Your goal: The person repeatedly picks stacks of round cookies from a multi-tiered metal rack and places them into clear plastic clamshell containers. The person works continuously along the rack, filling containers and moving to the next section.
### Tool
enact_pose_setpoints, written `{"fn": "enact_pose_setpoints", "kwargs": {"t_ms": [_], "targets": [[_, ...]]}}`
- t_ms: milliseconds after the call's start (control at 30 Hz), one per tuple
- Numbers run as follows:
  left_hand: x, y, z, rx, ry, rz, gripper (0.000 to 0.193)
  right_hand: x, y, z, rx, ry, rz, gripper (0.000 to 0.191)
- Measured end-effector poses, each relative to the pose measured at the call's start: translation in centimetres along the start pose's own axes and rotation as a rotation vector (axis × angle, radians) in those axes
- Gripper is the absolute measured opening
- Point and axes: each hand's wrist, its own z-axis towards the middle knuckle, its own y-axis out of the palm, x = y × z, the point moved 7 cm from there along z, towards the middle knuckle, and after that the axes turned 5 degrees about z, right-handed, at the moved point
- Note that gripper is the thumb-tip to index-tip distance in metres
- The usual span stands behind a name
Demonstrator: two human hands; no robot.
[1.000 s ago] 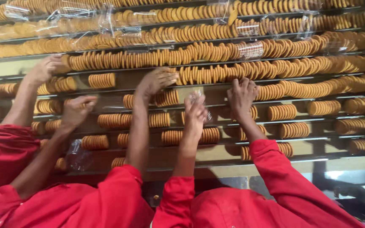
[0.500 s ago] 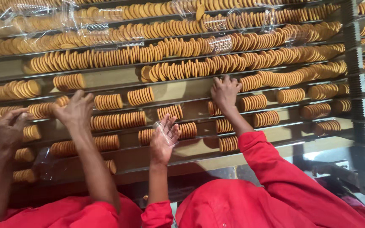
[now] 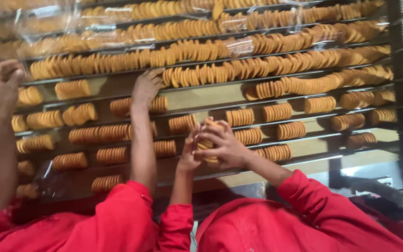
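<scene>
Rows of round golden biscuits (image 3: 276,86) stand on edge in long channels of a conveyor (image 3: 201,98). My left hand (image 3: 188,156) and my right hand (image 3: 227,148) meet at the middle of the view, both closed around a short stack of biscuits (image 3: 208,139) held just above the lower channels. Both my arms wear red sleeves. A co-worker's hand (image 3: 146,86) to my left rests on a biscuit row higher up. Another co-worker's hand (image 3: 1,85) is raised at the far left, fingers curled.
Short separated biscuit stacks (image 3: 276,112) fill the lower channels. Clear plastic wrap (image 3: 47,21) lies over the upper rows. A metal frame post (image 3: 399,70) runs down the right side, with machine parts (image 3: 374,184) below it.
My two hands came off the rows and closed together around a stack of biscuits. The view shifted right. The co-worker's hands moved along the rows at the left.
</scene>
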Motion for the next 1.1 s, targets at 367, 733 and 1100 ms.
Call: {"fn": "enact_pose_setpoints", "kwargs": {"t_ms": [367,733,1100], "targets": [[-2.3,0.8,13.4,0.612,-0.063,0.524,0.03,14.2,-3.7,-1.7,0.353,0.563,-0.393,0.041],[-7.5,6.5,31.4,-0.156,0.104,2.011,0.068,18.3,-4.0,-8.4,0.421,0.703,-0.408,0.028],[-2.4,5.6,26.4,0.401,-0.072,1.01,0.066,21.2,-6.5,-13.3,0.426,0.837,-0.845,0.034]]}}
